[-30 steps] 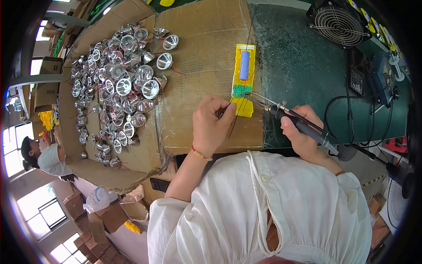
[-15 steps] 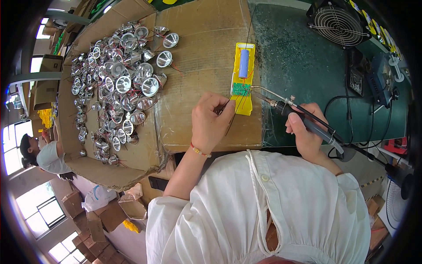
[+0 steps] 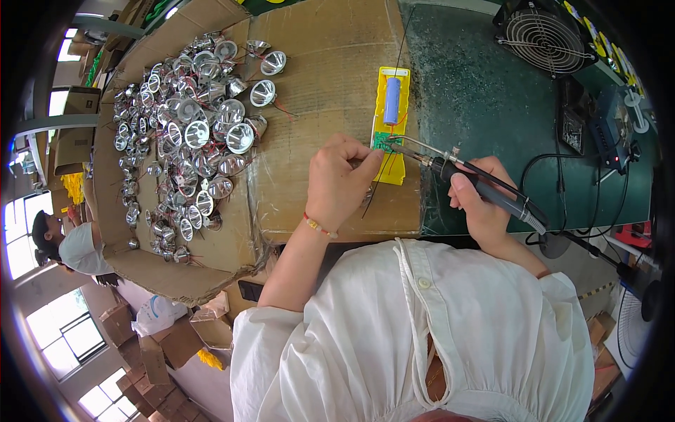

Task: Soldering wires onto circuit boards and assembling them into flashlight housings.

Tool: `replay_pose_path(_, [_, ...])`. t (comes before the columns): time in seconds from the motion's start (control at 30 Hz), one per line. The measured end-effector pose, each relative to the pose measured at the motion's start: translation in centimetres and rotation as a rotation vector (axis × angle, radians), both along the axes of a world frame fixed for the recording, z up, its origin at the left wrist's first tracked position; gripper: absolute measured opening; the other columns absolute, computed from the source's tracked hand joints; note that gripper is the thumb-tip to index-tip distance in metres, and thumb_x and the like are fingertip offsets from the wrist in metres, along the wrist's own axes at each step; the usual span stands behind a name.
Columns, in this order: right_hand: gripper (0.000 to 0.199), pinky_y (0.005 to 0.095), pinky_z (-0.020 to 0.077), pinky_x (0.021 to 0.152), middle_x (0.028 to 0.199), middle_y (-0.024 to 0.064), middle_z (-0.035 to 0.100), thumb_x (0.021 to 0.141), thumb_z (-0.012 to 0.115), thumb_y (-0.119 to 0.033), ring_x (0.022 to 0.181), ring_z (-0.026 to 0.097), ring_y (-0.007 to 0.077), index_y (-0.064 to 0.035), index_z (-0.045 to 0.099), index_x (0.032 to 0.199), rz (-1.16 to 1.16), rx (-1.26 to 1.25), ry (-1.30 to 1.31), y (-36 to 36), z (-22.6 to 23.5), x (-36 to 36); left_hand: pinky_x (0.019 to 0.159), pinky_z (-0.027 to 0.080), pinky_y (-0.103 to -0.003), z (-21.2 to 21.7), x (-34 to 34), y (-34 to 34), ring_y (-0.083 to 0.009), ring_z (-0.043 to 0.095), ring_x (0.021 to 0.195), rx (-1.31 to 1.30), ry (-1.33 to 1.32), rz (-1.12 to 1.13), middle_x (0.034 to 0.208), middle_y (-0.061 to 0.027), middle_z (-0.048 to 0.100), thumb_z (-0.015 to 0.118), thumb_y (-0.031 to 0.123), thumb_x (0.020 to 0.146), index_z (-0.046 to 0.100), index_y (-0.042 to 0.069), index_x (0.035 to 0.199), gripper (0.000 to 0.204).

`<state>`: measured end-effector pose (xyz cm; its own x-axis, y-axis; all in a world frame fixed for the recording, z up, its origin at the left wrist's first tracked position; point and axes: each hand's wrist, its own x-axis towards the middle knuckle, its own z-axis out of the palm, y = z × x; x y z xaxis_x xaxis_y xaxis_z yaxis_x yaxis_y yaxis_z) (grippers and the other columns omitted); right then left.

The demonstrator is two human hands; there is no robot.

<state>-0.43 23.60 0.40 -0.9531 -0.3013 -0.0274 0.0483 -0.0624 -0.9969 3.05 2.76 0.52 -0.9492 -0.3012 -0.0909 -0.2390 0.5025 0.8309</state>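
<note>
On the cardboard lies a long yellow plastic housing [image 3: 396,171] holding a blue cylindrical battery [image 3: 392,103] and a small green circuit board [image 3: 380,139]. My left hand [image 3: 337,176] is closed in a pinch at the board's lower left edge, on what looks like a thin wire; its fingertips partly hide it. My right hand [image 3: 485,204] grips a black soldering iron [image 3: 492,195] with a thin metal feed tube along it. The iron's tip touches or nearly touches the board. A dark thin wire slants down from the board beside my left fingertips.
To the left, a cardboard box [image 3: 179,285] holds many silver reflector cups [image 3: 197,134] with thin wires. A fan with a round guard [image 3: 541,39] stands at the far right, near a blue soldering station [image 3: 610,133]. Black cables cross the green mat. Another person [image 3: 81,243] is far left.
The iron and my right hand have moved slightly left and up, bringing the tip further over the board. My left fingertips have shifted slightly right and up, closer to the board.
</note>
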Motion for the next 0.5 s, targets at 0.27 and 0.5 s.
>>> replay_pose_path(0.27, [0.015, 0.0200, 0.0443, 0.049, 0.067, 0.0065, 0.058, 0.080, 0.063, -0.009, 0.055, 0.053, 0.0070, 0.0002, 0.052, 0.085, 0.027, 0.008, -0.070, -0.14, -0.14, -0.29, 0.053, 0.043, -0.026, -0.18, -0.33, -0.16, -0.0151, 0.054, 0.060, 0.095, 0.003, 0.031, 0.072, -0.0087, 0.056, 0.067, 0.010, 0.073, 0.065, -0.002, 0.071, 0.012])
replay_pose_path(0.5, [0.016, 0.0223, 0.0466, 0.051, 0.068, 0.0085, 0.058, 0.082, 0.062, -0.010, 0.056, 0.054, 0.0094, 0.0006, 0.050, 0.088, 0.005, -0.055, 0.001, 0.50, 0.19, -0.61, 0.054, 0.043, -0.025, -0.44, -0.57, -0.56, -0.0141, 0.053, 0.060, 0.134, -0.014, 0.005, 0.072, -0.0084, 0.056, 0.068, 0.010, 0.073, 0.065, -0.003, 0.071, 0.014])
